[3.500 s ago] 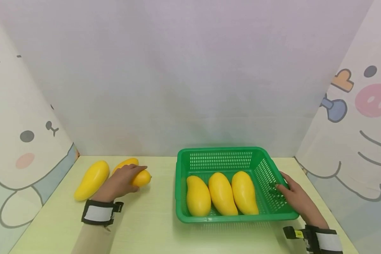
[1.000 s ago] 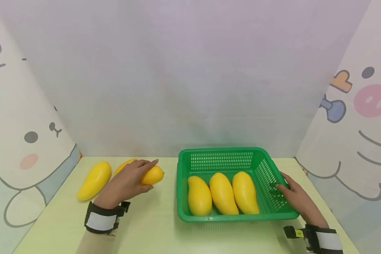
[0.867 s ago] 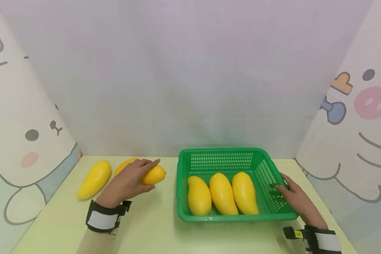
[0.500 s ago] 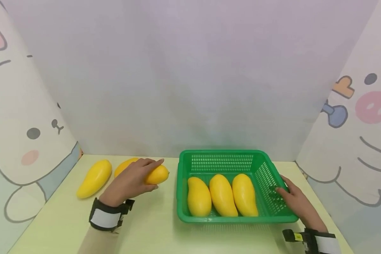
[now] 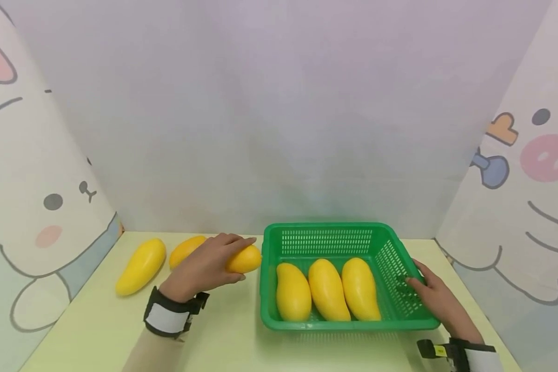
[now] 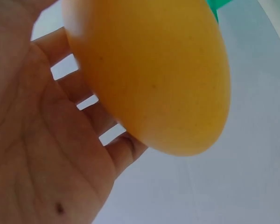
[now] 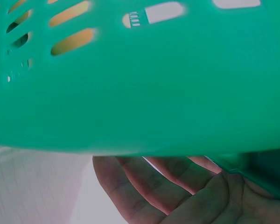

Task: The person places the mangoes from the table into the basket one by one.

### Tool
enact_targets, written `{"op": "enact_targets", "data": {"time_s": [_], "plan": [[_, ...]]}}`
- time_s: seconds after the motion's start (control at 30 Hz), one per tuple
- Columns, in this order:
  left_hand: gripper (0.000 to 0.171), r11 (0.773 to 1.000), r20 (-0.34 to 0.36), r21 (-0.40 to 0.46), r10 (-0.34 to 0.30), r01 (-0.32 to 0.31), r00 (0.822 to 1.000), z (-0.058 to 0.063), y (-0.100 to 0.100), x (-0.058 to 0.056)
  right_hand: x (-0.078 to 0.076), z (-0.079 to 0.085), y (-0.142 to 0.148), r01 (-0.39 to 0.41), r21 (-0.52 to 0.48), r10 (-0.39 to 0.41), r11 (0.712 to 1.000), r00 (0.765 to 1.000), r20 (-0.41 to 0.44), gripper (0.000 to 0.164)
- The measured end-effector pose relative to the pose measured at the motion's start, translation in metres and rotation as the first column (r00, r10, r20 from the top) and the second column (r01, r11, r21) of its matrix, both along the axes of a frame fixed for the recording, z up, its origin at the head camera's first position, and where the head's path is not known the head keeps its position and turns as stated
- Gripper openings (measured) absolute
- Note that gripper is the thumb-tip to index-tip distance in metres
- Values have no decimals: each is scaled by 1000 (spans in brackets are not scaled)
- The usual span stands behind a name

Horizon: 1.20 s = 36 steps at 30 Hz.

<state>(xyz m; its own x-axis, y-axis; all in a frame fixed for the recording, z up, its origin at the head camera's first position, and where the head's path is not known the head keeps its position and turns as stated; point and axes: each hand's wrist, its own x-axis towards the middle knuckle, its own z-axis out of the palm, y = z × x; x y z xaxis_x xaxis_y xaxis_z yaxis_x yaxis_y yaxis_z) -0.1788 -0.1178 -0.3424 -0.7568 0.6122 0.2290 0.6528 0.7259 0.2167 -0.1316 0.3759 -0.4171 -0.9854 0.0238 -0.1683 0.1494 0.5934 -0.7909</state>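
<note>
Since earlier frame, L grip (image 5: 205, 268) and smooth oval yellow mango (image 5: 245, 260) moved toward rectangular green perforated-plastic basket (image 5: 353, 325). L grip curled round mango, just L of basket; R grip (image 5: 438, 299) holds basket's R side. Mango prob. firm, med. wt., slightly slippery, bruisable; hold at widest pt., light pressure.

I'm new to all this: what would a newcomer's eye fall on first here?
Probably the bright green plastic basket right of centre, with three yellow mangoes side by side in its left part. Next, the mango gripped in the left hand, just left of the basket. Then the cartoon pink snout at the far right.
</note>
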Motion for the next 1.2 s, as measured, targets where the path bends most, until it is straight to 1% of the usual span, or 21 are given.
{"op": "enact_targets", "data": {"time_s": [0.2,0.4,0.53,0.67,0.87,1.07,1.2], "plan": [[70,999,-10,16,-45,45,999,3,12,-1,-1,-2,0,-3,-2,3,1000,1000,-7,69],[68,994,-29,-3,-105,105,994,2,22,-4,1,-2,-3,-8,-14,8,1000,1000,1,69],[67,991,-42,-25,-133,132,990,6,31,-9,1,-2,-4,-3,-9,3,1000,1000,-5,69],[67,986,-32,-46,-161,159,986,11,43,-14,1,-3,-4,6,8,-6,1000,1000,-13,68],[67,978,-9,-68,-199,198,980,16,58,-22,2,-3,-4,6,1,-6,1000,1000,-25,68],[66,973,9,-83,-216,216,976,20,73,-30,3,-3,-3,5,17,-5,1000,999,-37,67],[68,970,36,-95,-222,225,974,20,83,-35,3,-1,-2,4,12,-4,1000,999,-39,67]]}}
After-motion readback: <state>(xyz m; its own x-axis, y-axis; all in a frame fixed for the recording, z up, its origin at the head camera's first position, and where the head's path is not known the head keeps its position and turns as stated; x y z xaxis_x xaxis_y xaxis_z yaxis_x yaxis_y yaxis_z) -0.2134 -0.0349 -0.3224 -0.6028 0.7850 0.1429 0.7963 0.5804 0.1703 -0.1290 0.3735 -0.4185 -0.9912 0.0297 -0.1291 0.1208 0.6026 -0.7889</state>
